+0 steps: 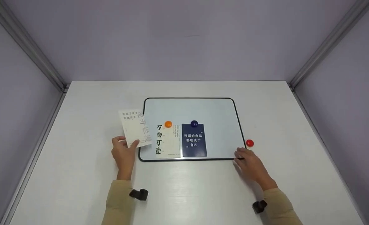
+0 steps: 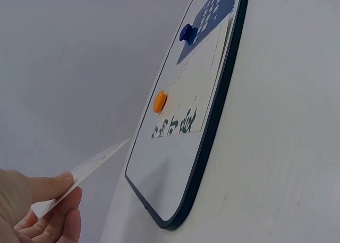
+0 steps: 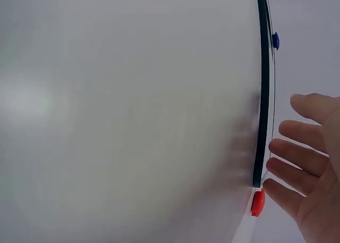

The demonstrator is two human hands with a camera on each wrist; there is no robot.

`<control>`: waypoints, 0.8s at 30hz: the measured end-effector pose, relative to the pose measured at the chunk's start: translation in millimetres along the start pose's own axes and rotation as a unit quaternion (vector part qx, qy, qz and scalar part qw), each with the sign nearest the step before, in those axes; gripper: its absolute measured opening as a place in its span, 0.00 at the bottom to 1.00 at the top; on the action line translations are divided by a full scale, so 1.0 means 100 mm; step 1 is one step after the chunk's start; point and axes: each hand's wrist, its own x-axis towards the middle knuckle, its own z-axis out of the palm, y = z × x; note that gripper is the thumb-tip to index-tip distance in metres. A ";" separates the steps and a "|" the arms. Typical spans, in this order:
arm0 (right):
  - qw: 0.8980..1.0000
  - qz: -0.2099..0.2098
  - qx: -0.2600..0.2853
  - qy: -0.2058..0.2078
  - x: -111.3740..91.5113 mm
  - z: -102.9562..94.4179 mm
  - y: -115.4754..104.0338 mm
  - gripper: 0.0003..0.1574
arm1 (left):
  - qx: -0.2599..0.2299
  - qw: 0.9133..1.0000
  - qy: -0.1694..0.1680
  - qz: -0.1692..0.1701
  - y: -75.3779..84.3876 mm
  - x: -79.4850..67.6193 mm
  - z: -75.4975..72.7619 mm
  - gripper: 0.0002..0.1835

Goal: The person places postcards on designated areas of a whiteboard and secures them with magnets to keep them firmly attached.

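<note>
My left hand [image 1: 124,155] pinches the lower edge of a cream card [image 1: 133,129] with dark lettering, raised at the left side of a whiteboard [image 1: 219,112]. In the left wrist view the card [image 2: 90,166] tilts between thumb and fingers. My right hand [image 1: 250,162] is over the board's lower right corner with nothing in its grip; its fingers [image 3: 297,157] look spread in the right wrist view. Near them lies a red magnet [image 1: 250,143], just off the board. Whether the right fingertips touch the frame, I cannot tell.
On the board, an orange magnet [image 1: 168,124] sits at the top of another cream card [image 1: 172,143]. Beside it a dark blue magnet [image 1: 194,123] sits at the top of a navy card [image 1: 194,143]. Panels wall the white table [image 1: 87,103] at the back and both sides.
</note>
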 end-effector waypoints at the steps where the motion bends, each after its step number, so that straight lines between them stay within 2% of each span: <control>1: 1.000 -0.004 -0.006 -0.008 -0.01 0.00 0.00 0.22 | -0.003 1.000 -0.005 0.002 0.01 -0.01 0.02 0.23; 9: 0.997 -0.047 -0.038 -0.050 -0.01 -0.01 0.06 0.23 | -0.006 0.999 -0.040 0.019 0.11 -0.13 0.16 0.24; 18: 0.995 -0.031 -0.045 -0.078 -0.01 -0.02 0.07 0.26 | -0.009 0.996 -0.065 0.053 0.19 -0.25 0.33 0.24; 24: 0.995 -0.027 -0.043 -0.089 -0.02 -0.03 0.08 0.27 | -0.024 0.995 -0.085 0.056 0.25 -0.33 0.44 0.24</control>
